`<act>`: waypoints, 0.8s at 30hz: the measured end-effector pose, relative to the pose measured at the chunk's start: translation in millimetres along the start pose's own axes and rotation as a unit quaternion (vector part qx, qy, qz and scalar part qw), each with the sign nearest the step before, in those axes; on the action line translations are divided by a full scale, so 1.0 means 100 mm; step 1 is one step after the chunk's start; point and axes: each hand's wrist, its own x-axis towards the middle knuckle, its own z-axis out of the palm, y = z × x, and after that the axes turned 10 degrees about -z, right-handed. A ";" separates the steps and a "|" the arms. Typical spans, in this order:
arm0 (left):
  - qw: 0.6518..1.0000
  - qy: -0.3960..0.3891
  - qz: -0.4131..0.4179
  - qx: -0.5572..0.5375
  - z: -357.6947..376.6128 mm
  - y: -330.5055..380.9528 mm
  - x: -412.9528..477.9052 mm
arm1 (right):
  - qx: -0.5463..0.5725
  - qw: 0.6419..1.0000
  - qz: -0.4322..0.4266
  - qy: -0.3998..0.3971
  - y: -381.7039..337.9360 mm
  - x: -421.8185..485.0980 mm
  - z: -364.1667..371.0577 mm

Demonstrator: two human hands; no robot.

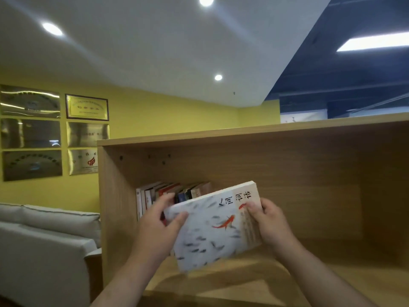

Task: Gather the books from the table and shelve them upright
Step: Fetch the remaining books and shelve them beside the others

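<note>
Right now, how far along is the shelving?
Done: a row of books stands upright at the left of the shelf. In hand: left hand and right hand hold the fish-cover book, tilted. Left: standing it beside the row; whether more wait cannot be seen.

Office lounge, framed award plaques [87, 107] on yellow wall [155, 111], grey sofa [44, 235], wooden bookshelf [243, 138]

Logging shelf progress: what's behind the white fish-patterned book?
A row of books stands leftmost in the wooden shelf; the white fish-patterned book and left hand cover its lower and right parts.
</note>
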 end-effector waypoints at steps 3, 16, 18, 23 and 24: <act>0.986 -0.039 -0.128 -0.104 0.11 -0.13 -0.04 | 0.137 0.978 0.145 0.064 0.17 0.00 -0.07; 0.983 -0.063 -0.121 -0.126 0.61 0.03 0.43 | -0.141 0.979 0.123 -0.081 0.60 -0.10 0.25; 0.990 -0.074 -0.098 -0.066 0.69 0.00 0.55 | -0.132 0.966 0.095 -0.201 0.59 -0.15 0.30; 0.989 -0.092 -0.110 -0.035 0.88 -0.15 0.75 | -0.173 0.939 0.078 -0.286 0.81 -0.07 0.57; 0.988 -0.109 -0.105 -0.029 0.92 -0.20 0.77 | -0.170 0.939 0.093 -0.284 0.86 -0.05 0.61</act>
